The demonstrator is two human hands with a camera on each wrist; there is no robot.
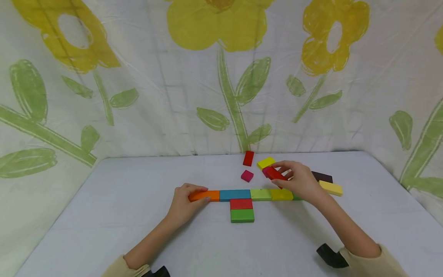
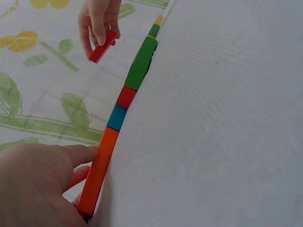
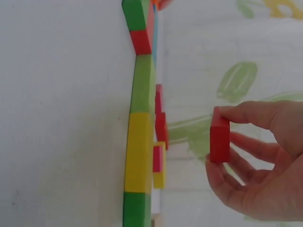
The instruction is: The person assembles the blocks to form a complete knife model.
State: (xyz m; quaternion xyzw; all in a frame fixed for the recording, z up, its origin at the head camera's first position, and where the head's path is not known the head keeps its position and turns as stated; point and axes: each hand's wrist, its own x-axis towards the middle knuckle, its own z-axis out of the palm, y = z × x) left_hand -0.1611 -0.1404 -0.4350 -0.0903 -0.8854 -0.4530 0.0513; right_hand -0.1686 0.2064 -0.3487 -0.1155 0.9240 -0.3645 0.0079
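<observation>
My left hand (image 1: 184, 202) pinches the left end of an orange block (image 1: 214, 196), thumb on the near side and fingers on the far side. That block begins a row with a blue block (image 1: 235, 195), a light green block (image 1: 261, 195), a yellow block (image 1: 282, 194) and a green block partly hidden by my right hand. A red block (image 1: 241, 204) touches the blue one's near side, with a green block (image 1: 242, 215) in front of it. My right hand (image 1: 302, 181) holds another red block (image 3: 219, 137) between thumb and fingers, raised above the table.
Behind the row lie a red block (image 1: 248, 158), a small magenta block (image 1: 247, 176) and a yellow block (image 1: 266, 162) with a magenta piece by it. A dark block (image 1: 322, 177) and a pale yellow block (image 1: 330, 188) are at the right. A flowered cloth (image 1: 166, 115) hangs behind the table.
</observation>
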